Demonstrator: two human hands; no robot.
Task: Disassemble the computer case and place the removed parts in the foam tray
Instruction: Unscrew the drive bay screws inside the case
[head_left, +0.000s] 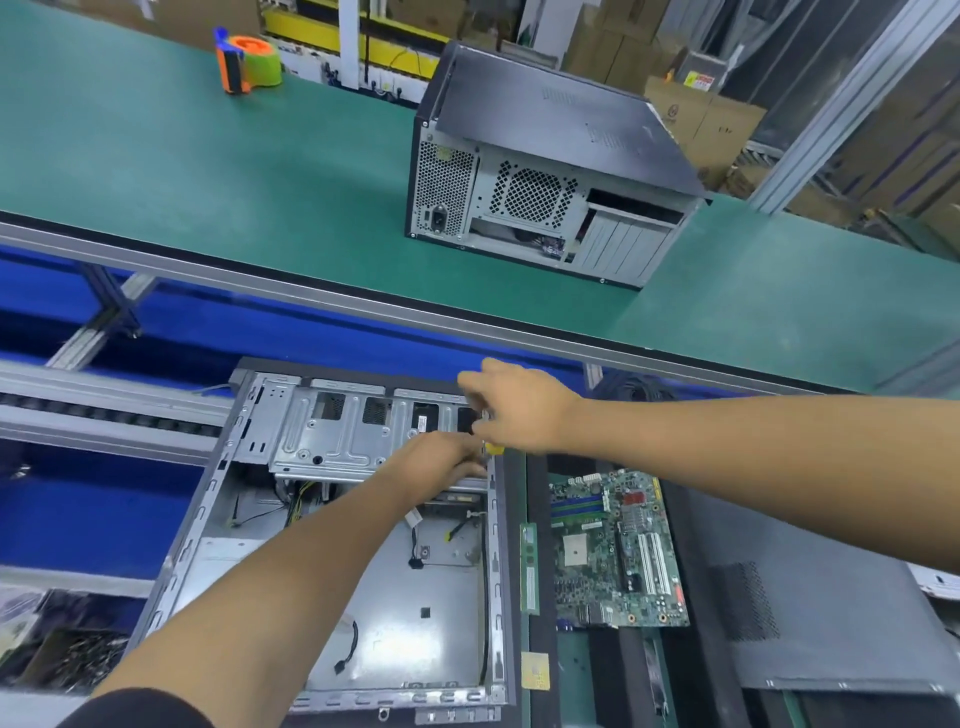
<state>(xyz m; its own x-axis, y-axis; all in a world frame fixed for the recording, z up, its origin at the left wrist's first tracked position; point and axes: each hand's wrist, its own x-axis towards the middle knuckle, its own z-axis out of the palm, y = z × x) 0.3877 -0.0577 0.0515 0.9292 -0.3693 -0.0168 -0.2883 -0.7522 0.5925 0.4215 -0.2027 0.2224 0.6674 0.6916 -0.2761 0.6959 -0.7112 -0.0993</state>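
Nearest me, at six o'clock, the open case (332, 545) lies on its side, its bare metal floor showing, loose cables (415, 540) trailing across it. At four o'clock a panel (810, 613) lies flat; between it and the case, at five o'clock, a RAM stick (529, 566) and the motherboard (618, 551) rest in the black foam tray (675, 525).

Further in, my left hand (441, 465) reaches to the case's right rail, fingers curled on the edge of the drive cage (332, 431), which sits along the case's far end. Just beyond, my right hand (511, 408) comes in from three o'clock and pinches something small over the cage's right corner; a yellow tip (493, 449) shows below it, but I cannot tell what the item is.

Past the case's far end at twelve o'clock runs the grey edge of the green bench (260, 182). On it at one o'clock stands a second case (545, 166), closed, its rear fan grille facing me. At eleven o'clock, far off, stands an orange tape dispenser (247, 65).
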